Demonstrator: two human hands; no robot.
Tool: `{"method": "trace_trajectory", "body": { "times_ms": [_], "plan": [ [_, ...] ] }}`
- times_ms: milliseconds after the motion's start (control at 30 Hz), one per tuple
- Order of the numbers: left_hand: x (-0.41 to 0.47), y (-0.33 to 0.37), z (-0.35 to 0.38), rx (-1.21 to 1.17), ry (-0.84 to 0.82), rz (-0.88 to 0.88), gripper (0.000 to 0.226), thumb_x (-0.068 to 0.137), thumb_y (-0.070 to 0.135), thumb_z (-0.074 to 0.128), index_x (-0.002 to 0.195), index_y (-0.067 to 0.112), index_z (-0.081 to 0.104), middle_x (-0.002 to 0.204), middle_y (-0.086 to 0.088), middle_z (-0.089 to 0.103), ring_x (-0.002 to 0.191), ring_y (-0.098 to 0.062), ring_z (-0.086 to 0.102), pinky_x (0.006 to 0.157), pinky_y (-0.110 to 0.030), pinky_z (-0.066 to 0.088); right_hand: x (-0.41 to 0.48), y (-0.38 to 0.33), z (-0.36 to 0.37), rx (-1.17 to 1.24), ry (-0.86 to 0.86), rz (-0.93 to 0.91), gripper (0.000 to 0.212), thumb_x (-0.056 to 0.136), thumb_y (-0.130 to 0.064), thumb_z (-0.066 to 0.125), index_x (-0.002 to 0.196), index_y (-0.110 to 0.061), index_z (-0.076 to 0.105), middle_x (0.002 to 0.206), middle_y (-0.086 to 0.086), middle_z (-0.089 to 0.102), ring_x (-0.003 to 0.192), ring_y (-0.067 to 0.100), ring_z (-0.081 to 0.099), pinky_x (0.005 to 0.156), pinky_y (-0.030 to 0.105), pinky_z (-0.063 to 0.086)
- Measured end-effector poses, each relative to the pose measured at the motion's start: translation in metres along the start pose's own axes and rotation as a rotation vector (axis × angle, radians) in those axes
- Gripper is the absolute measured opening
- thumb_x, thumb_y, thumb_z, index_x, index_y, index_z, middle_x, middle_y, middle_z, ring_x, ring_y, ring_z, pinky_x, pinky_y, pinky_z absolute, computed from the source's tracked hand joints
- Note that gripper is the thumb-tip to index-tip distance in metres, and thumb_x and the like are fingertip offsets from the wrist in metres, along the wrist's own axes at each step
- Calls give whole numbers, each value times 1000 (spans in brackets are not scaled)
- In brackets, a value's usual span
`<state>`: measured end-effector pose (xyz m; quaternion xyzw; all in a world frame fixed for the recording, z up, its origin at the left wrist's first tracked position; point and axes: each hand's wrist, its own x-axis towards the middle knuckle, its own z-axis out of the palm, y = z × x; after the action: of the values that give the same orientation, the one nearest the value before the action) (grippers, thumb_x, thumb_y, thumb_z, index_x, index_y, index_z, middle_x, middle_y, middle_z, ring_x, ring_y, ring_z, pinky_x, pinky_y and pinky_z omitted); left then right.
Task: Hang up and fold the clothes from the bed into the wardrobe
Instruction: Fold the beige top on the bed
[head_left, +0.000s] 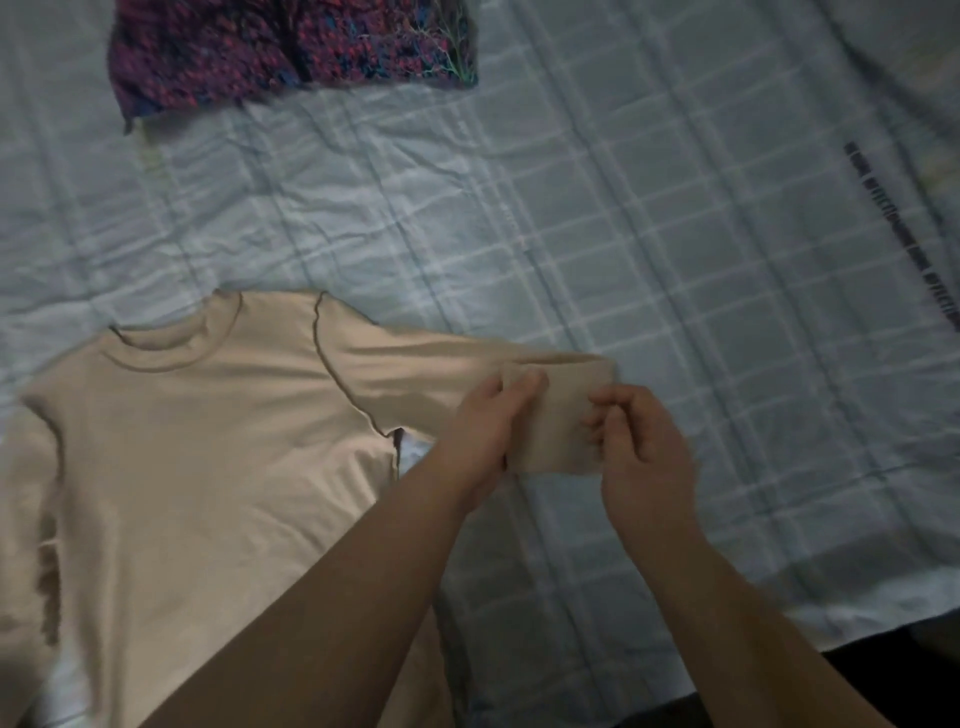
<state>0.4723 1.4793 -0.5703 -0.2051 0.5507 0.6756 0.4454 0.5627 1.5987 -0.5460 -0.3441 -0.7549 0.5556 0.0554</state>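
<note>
Obs: beige long-sleeved top lies flat, front up, on checked bedsheet, neck end away from us. One sleeve runs out sideways from the top's body; the other lies along the body's opposite side.

Both hands are at the outstretched sleeve's cuff. The left hand pinches the cuff side nearer the body, thumb over the fabric. The right hand, fingers curled, pinches the outer edge. Cuff end looks doubled back; can't confirm.

Handling, our est.: thin knit, light, v. soft, no stiffness. It should sag btwn grip pts and crease easily. Best taken at cuffs, seams or shoulders, two pts at once, kept flat for folding.

A patterned purple-red garment lies beyond the top's neck, well apart.
</note>
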Motion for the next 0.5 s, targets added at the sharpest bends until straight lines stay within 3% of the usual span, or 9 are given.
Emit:
{"method": "trace_trajectory", "body": {
  "times_ms": [100, 233, 367, 500],
  "plan": [
    [-8, 10, -44, 214, 195, 139, 30, 79, 27, 64, 106, 15, 70, 104, -9, 75, 102, -32, 69, 91, -50, 56, -4, 6, 24, -278, 6, -162, 28, 91, -23, 41, 110, -20, 62, 106, -3, 66, 101, 16, 62, 91, 35, 48],
    [-30, 36, -111, 251, 339, 217, 18, 91, 19, 65, 106, 12, 72, 99, -9, 75, 92, -22, 71, 86, -43, 57, -10, 15, 80, -726, -148, -393, 49, 93, -24, 44, 137, -5, 49, 141, 16, 51, 134, 34, 43, 114, 42, 30],
    [-61, 57, -193, 249, 471, 269, 13, 93, 19, 64, 99, 12, 73, 96, -11, 75, 86, -23, 69, 79, -41, 58, -23, 0, 147, -884, -266, -499, 59, 96, -34, 38, 151, -13, 32, 156, 12, 33, 145, 32, 27, 118, 50, 23],
    [-90, 67, -274, 250, 595, 255, 26, 82, 32, 67, 96, 12, 73, 96, -14, 74, 92, -32, 71, 82, -54, 57, -35, -15, 212, -984, -341, -500, 62, 96, -40, 34, 154, -19, 26, 159, 6, 30, 146, 28, 27, 117, 51, 23]
  ]
}}
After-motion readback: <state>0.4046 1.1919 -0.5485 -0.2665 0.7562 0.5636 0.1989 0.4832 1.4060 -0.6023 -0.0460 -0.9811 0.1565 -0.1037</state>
